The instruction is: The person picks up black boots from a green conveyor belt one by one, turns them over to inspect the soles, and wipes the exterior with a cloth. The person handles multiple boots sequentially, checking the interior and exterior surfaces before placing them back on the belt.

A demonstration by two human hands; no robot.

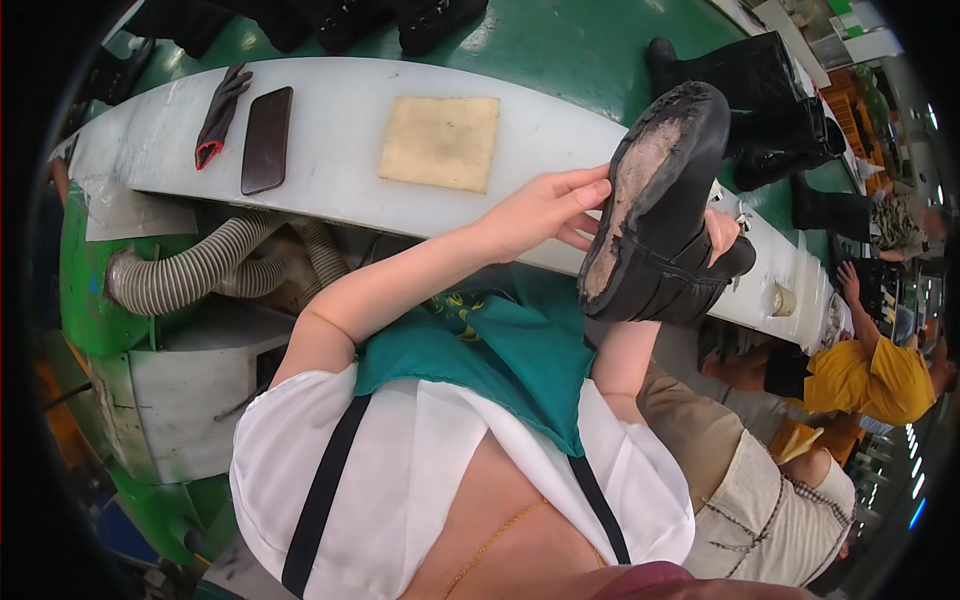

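I hold a black shoe (660, 215) upside down in front of me, its bare, rough underside facing up and toward me. My left hand (545, 210) reaches in from the left with fingertips pressed on the edge of the underside. My right hand (720, 232) grips the shoe from behind at its lower right; only a few fingers show. Both hands are above the front edge of the white belt (340, 150).
On the belt lie a tan square pad (440, 142), a dark phone (267, 140) and a dark glove with a red cuff (218, 115). Ribbed hoses (190, 275) run under the belt. Black boots (770, 90) stand at right. Another person in yellow (870, 375) sits further along.
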